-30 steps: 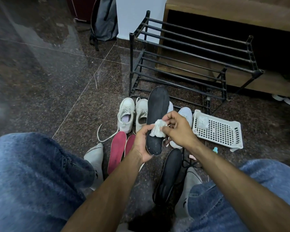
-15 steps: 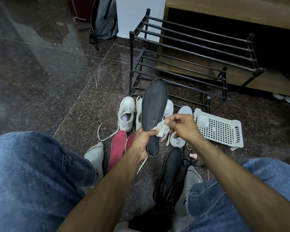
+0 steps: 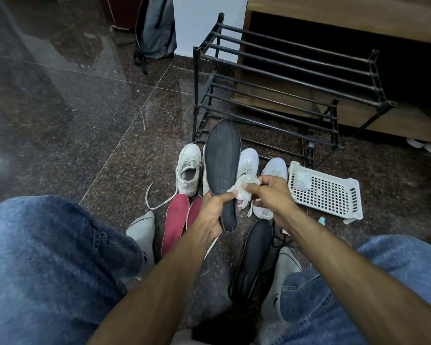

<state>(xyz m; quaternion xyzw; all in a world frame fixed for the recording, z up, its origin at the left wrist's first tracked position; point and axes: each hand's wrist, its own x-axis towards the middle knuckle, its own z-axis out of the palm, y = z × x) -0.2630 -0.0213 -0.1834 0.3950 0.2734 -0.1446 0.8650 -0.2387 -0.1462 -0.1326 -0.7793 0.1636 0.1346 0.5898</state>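
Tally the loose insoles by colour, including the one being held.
Black: 2, the held insole in the left hand and the floor insole.
Red: 2, the red insoles lying side by side on the floor.
Total: 4.

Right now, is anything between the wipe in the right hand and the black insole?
Nothing visible does. The right hand pinches the white wipe, which appears to touch the black insole at its right edge, just above the left hand that grips its lower part.
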